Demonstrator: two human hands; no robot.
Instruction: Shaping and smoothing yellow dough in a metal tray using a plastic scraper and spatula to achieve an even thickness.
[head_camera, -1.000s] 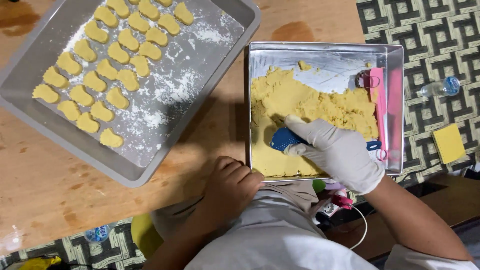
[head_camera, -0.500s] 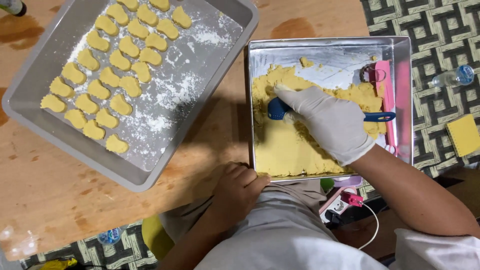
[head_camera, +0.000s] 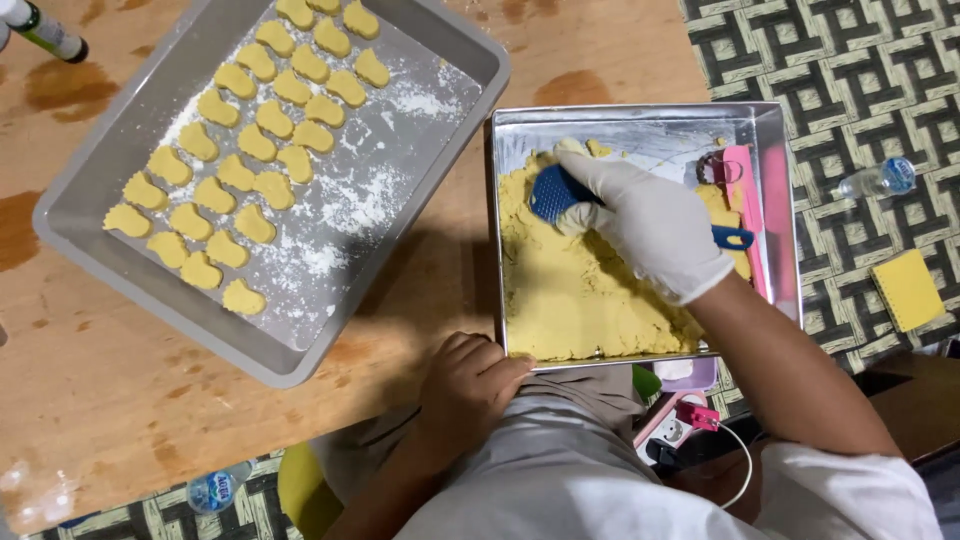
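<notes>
My right hand (head_camera: 650, 225), in a white glove, grips a blue-handled spatula (head_camera: 556, 192) and presses its blue blade into yellow dough (head_camera: 565, 290) spread in a square metal pan (head_camera: 640, 120). My bare left hand (head_camera: 468, 385) rests at the pan's near left corner, fingers curled against its rim. A grey baking tray (head_camera: 420, 150) to the left holds several small yellow cut-out dough shapes (head_camera: 250, 150) in rows, with white flour dusted beside them.
A pink tool (head_camera: 748, 190) and a small metal cutter (head_camera: 712, 168) lie along the pan's right side. The pans sit on a wooden table (head_camera: 90, 370). On the woven mat at right are a small plastic bottle (head_camera: 880, 180) and a yellow sponge (head_camera: 908, 290).
My right hand has slid the spatula from the pan's near left part up toward its far left corner. The left hand stays at the pan's near corner.
</notes>
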